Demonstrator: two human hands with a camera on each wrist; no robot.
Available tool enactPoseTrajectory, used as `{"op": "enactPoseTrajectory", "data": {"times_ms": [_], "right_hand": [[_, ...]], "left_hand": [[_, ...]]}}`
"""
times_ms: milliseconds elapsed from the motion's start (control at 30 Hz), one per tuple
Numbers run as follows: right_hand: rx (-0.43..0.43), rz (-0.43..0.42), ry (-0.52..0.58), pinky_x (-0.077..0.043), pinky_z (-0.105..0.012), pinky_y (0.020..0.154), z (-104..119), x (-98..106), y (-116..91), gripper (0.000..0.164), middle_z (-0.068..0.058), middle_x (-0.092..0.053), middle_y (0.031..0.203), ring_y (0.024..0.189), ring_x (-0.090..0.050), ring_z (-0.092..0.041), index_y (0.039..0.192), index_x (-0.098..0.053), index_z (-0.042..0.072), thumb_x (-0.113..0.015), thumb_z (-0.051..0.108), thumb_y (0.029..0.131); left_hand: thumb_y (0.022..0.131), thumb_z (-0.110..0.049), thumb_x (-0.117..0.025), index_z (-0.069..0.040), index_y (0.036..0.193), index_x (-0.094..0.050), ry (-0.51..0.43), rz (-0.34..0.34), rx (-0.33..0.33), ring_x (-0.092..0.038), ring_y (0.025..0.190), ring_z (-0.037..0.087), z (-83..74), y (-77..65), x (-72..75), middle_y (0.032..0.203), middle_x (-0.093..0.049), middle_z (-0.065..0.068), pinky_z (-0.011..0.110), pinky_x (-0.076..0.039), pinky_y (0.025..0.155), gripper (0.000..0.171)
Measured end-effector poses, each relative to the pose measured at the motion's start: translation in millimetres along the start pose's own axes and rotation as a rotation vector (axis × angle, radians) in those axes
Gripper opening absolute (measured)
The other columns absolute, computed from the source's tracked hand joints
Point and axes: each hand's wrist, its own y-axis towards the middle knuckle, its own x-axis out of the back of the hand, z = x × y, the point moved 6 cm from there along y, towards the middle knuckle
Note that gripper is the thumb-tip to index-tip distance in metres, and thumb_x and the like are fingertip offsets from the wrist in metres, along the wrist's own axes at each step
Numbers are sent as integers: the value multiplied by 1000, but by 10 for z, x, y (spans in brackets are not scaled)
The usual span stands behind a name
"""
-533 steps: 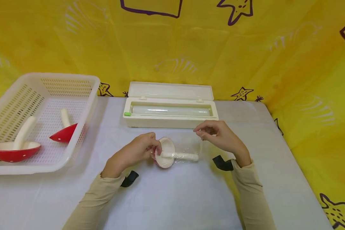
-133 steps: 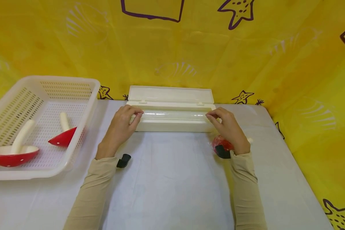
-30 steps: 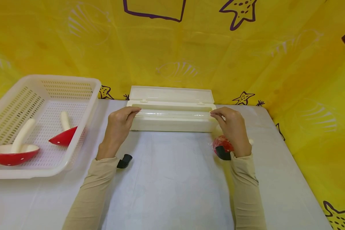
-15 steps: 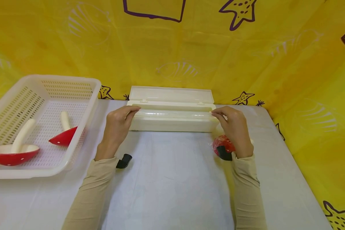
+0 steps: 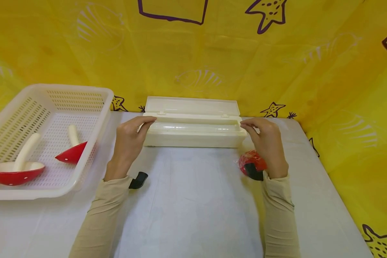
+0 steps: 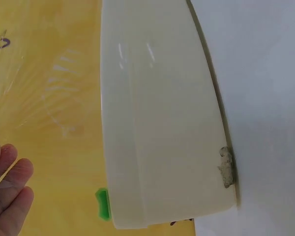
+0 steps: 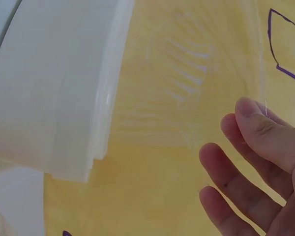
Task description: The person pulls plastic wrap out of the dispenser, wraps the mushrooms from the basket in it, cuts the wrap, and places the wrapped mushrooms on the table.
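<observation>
An open cream dispenser box (image 5: pixel 195 139) stands at the back of the table, a roll of cling film (image 5: pixel 196 127) inside. Thumb and forefinger of my left hand (image 5: pixel 128 143) pinch the film's edge above the box's left end. At the other end my right hand (image 5: pixel 267 143) pinches the film's other corner; its remaining fingers are spread. In the right wrist view, the clear film (image 7: pixel 162 118) stretches from the box to that pinch. Partly behind my right wrist lies a red spotted ladle (image 5: pixel 253 160) wrapped in film, its handle hidden.
A white perforated basket (image 5: pixel 59 193) at the left holds two red ladles with cream handles, one nearer (image 5: pixel 16 176) and one farther (image 5: pixel 71 154). A green slider (image 6: pixel 103 204) sits on the box's end. A yellow curtain (image 5: pixel 193 46) hangs behind the white-covered table.
Earlier, the film-wrapped ladle lay between both hands; now it lies at the right. Over the last second both hands have drawn slightly apart, holding the film edge.
</observation>
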Motion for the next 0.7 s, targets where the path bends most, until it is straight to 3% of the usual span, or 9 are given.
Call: {"op": "enactPoseTrajectory", "data": {"times_ms": [100, 300, 700], "right_hand": [[19, -24, 4, -54, -32, 85, 24, 39, 4, 17, -16, -76, 96, 86, -70, -29, 99, -76, 0, -76, 5, 82], [19, -71, 29, -42, -4, 85, 89, 133, 5, 17, -15, -75, 95, 83, -68, -27, 100, -76, 0, -75, 4, 84], [9, -114, 58, -42, -3, 86, 224, 290, -3, 15, -18, -74, 94, 84, -67, -29, 99, -75, -4, -73, 0, 85]], "left_hand": [[84, 6, -72, 3, 96, -77, -18, -14, 4, -74, 89, 33, -30, 8, 27, 93, -76, 17, 34, -55, 85, 13], [85, 5, -71, 5, 96, -76, -48, -51, -29, -73, 88, 29, -128, 42, 107, 92, -76, 19, 9, -47, 89, 12], [83, 9, -72, 6, 93, -76, -68, -116, -54, -73, 85, 34, -309, 72, 239, 89, -75, 20, 6, -45, 91, 11]]}}
